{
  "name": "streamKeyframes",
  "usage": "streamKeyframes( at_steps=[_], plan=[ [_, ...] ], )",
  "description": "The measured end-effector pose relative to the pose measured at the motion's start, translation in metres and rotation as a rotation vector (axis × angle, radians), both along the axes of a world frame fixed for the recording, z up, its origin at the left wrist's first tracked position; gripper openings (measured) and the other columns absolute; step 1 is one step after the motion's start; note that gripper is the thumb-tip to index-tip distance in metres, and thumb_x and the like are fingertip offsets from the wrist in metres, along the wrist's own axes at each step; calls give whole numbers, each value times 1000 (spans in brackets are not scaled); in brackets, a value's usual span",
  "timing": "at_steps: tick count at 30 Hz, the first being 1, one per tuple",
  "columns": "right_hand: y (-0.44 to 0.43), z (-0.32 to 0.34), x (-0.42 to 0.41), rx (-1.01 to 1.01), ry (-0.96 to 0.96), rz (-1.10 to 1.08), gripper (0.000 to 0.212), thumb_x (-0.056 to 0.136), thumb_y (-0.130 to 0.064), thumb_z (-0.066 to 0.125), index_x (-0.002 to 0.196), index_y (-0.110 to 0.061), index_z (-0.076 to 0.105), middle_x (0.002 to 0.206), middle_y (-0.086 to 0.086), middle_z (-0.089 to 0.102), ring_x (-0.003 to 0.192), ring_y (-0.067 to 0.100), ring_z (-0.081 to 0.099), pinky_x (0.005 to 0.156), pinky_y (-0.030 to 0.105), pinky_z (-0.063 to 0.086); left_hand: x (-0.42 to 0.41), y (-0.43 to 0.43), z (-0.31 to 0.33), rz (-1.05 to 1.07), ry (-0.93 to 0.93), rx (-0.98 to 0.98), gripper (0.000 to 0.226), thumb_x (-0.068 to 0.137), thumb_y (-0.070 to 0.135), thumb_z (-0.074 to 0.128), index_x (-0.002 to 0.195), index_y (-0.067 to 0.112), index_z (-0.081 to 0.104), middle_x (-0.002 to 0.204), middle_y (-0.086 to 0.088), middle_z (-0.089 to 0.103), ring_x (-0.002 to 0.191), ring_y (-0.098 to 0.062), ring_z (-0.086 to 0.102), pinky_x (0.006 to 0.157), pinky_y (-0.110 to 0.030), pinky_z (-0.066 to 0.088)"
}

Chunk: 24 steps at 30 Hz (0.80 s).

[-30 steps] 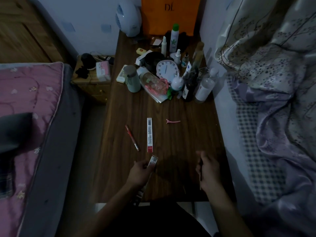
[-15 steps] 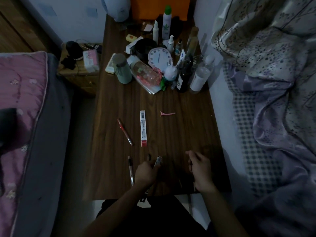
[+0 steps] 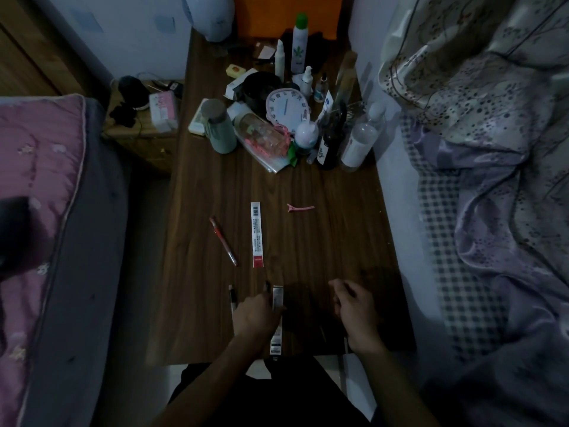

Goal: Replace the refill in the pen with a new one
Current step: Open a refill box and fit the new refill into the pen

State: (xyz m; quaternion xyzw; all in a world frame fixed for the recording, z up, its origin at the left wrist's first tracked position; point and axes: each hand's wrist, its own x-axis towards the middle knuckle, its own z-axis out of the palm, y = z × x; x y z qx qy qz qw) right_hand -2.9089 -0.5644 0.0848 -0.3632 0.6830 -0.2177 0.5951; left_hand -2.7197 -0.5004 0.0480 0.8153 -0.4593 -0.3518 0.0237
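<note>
A: While dim, left hand (image 3: 255, 315) at 6 o'clock?
B: Pinching narrow white refill packet (image 3: 277, 322), upright, likely for opening; right hand (image 3: 354, 312) curled, contents indiscernible

A: Pens?
B: Red pen (image 3: 223, 241) at 10 o'clock; black pen (image 3: 231, 298) leftward on brown wooden table (image 3: 338, 235)

Both forearms are bare from wrist to the frame's lower edge, with no sleeves, watch or rings showing on the left hand (image 3: 255, 315) or the right hand (image 3: 354, 312), and dark clothing covers the person's lap (image 3: 264, 392) below the desk's near edge.
</note>
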Motion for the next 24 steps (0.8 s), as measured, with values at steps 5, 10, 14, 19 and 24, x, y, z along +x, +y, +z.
streamKeyframes(
  at_steps=[5,10,14,19,24],
  plan=[
    [3,6,5,0,-26,-25,16,98,-30,57,107,-22,67,91,5,69,81,18,66,73,35,56,1,3,19,-2,-3,-99,27,92,46,52,91,23,66,69,8,65,66,-12,68,59,-26,54],
    [7,15,19,-56,-91,-27,6,95,-23,62,95,-23,68,86,2,75,84,17,72,71,32,55,-7,10,45,-5,372,-190,26,93,44,52,96,25,70,66,18,60,55,8,56,52,-11,38],
    [12,21,31,-10,-169,41,12,93,-24,65,84,-23,73,82,-2,77,79,10,73,76,33,54,-15,18,59,-73,415,-260,21,95,39,52,106,29,67,65,20,57,57,14,54,51,-6,35],
    [14,25,29,47,-244,168,12,89,-26,71,78,-26,77,81,-1,76,80,15,71,73,30,55,-6,29,64,-60,421,-229,18,95,28,55,84,23,68,69,5,70,62,-5,65,59,-23,47],
    [14,21,14,58,-110,461,13,91,-25,68,81,-26,76,80,-5,76,65,2,65,57,16,48,9,41,61,-104,397,-183,24,96,24,53,88,13,72,64,7,65,58,0,60,60,-28,46]
  ],
)
